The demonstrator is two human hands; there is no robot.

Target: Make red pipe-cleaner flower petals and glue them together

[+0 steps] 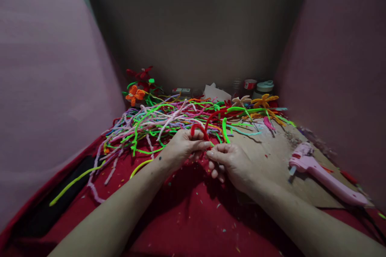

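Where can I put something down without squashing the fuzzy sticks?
There's a free patch on the board between the right hand and the pink glue gun. Another is the red cloth between the forearms, with only tiny scraps. It's crowded beyond the left hand, where the fuzzy sticks are heaped.

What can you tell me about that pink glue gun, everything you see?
The glue gun is pale pink, smooth and plastic-looking. It lies on its side on the tan board, to the right of the person's right hand, its long handle slanting toward the lower right. A pale, translucent stick juts from its body. No hand touches it. Its nozzle is hard to make out.
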